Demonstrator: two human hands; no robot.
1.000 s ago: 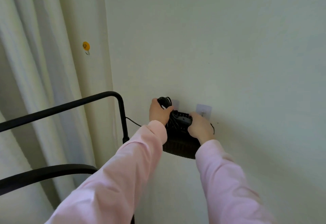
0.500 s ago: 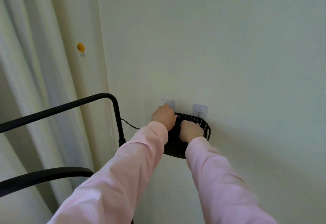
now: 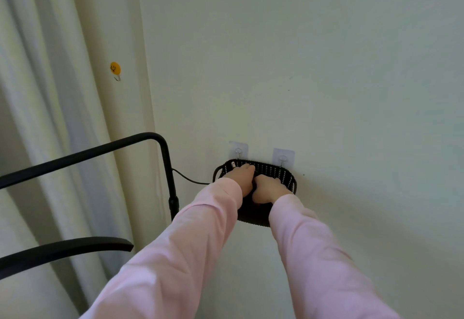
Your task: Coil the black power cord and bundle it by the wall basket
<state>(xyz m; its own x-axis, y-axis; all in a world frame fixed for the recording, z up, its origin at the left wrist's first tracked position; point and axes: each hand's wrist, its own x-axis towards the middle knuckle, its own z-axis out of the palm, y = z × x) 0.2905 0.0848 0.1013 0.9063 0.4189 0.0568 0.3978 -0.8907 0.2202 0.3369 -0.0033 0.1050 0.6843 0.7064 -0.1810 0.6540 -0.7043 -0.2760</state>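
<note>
In the near foreground, two pink sleeves [image 3: 200,243] extend toward the wall. Beyond them, the left hand [image 3: 239,179] and the right hand [image 3: 267,190] sit side by side, touching, inside the black wall basket [image 3: 288,176], which hangs on two adhesive hooks [image 3: 238,151]. The left grip's fingers reach toward the basket's far side and the right grip's fingers curl downward. Whether either grip grasps the cord cannot be told, because both hands hide the basket's contents. Only one strand of the black power cord [image 3: 190,180] shows; it leaves the basket's left end and sags leftward to a black metal frame [image 3: 165,158]. The cord is judged light, limp and springy, and likely to uncoil if let go. It is best pinched across all loops at the bundle's middle. Any coil probably lies directly beneath the grips.
</note>
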